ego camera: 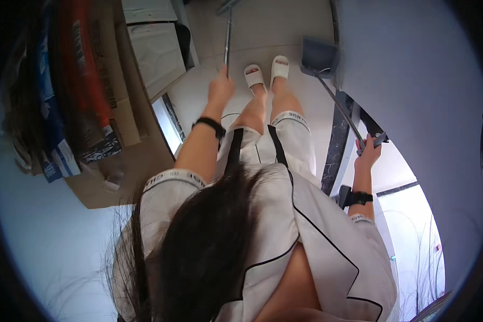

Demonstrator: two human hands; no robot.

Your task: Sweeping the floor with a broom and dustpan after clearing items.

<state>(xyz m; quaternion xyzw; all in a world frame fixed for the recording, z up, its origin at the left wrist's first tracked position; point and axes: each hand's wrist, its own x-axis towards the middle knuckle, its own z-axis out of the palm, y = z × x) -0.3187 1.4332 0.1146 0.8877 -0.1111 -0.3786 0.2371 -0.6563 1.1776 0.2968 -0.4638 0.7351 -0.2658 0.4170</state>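
My left hand [221,89] is closed around the metal handle [228,44] of what looks like a broom. Its grey head [228,6] is blurred and partly cut off by the top edge of the view. On the right, my right hand [368,151] grips the grey upper end of a long dustpan handle [340,104]. The dark grey dustpan [319,55] is low by the wall's edge, to the right of my feet. A black band [210,125] is around my left wrist, and another black strap [361,198] is on my right.
An open cardboard box [145,161] with red and blue packages stands close on my left. Beyond it is a white cabinet [157,56]. A pale wall [406,80] and a dark marbled threshold strip [335,161] run along my right. My white slippers [280,67] rest on floor tiles.
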